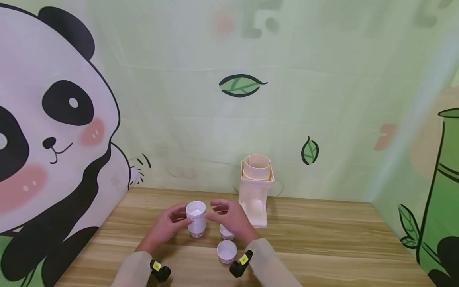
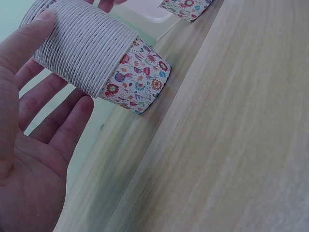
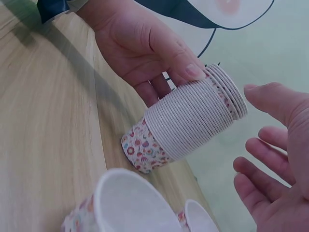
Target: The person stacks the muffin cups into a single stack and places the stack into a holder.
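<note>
A tall stack of nested paper cups (image 1: 197, 226), white-rimmed with a floral print, stands upright at the middle of the table. My left hand (image 1: 167, 224) grips it from the left, thumb on the near side and fingers behind, as the left wrist view also shows with the ribbed stack (image 2: 87, 48). Just right of its top, my right hand (image 1: 232, 218) hovers with fingers relaxed and spread, apart from the cups in the right wrist view. Below that hand sit a front paper cup (image 1: 227, 251) and another paper cup (image 1: 226, 233), partly hidden by the hand.
Behind the right hand stands a pale pink cup-dispenser-like stand (image 1: 254, 199) with a round tube (image 1: 257, 169) at its top. The wood-grain table (image 1: 322, 239) meets a green printed backdrop (image 1: 179, 119) at its back edge.
</note>
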Motion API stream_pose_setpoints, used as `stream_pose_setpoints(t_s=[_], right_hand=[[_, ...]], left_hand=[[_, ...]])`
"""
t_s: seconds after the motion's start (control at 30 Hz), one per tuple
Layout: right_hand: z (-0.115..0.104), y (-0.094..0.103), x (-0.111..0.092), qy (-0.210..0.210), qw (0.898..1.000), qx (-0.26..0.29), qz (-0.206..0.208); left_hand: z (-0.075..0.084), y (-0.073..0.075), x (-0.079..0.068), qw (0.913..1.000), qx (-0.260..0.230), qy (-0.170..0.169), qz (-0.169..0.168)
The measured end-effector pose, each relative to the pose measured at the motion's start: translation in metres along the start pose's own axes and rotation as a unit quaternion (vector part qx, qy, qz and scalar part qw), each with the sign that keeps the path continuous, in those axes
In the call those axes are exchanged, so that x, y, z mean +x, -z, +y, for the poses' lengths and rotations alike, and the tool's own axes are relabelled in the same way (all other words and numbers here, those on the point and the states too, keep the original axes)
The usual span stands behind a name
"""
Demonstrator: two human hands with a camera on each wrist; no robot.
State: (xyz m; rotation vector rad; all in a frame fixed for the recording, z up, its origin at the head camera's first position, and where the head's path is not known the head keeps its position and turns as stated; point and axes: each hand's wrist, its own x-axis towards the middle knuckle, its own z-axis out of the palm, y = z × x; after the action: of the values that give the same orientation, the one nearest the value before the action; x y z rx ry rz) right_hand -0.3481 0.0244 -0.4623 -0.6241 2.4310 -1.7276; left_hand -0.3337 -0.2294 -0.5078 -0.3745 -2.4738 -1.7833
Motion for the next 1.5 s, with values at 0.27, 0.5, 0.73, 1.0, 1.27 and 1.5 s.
stream_pose_setpoints(t_s=[0.27, 0.5, 0.73, 1.0, 1.27, 1.5], right_hand=[[0.004, 0.009, -0.012, 0.024, 0.999, 0.003, 0.023], [0.013, 0.018, -0.028, 0.046, 0.997, 0.021, 0.050], [0.025, 0.026, -0.047, 0.049, 0.995, 0.023, 0.082], [0.032, 0.028, -0.072, 0.031, 0.998, 0.020, 0.050], [0.041, 0.025, -0.089, 0.039, 0.999, -0.004, 0.029], [0.048, 0.022, -0.096, 0.046, 0.999, -0.003, 0.019]], left_hand=[[0.002, 0.001, -0.002, 1.0000, 0.003, -0.004, -0.001], [0.000, 0.000, 0.000, 1.0000, 0.005, 0.002, 0.001], [0.000, 0.001, 0.000, 1.0000, 0.005, 0.006, -0.006], [0.000, 0.001, 0.000, 0.9999, 0.004, 0.006, -0.010], [0.002, 0.002, -0.001, 0.9999, 0.004, 0.010, -0.006], [0.002, 0.001, -0.001, 1.0000, 0.002, 0.005, -0.006]])
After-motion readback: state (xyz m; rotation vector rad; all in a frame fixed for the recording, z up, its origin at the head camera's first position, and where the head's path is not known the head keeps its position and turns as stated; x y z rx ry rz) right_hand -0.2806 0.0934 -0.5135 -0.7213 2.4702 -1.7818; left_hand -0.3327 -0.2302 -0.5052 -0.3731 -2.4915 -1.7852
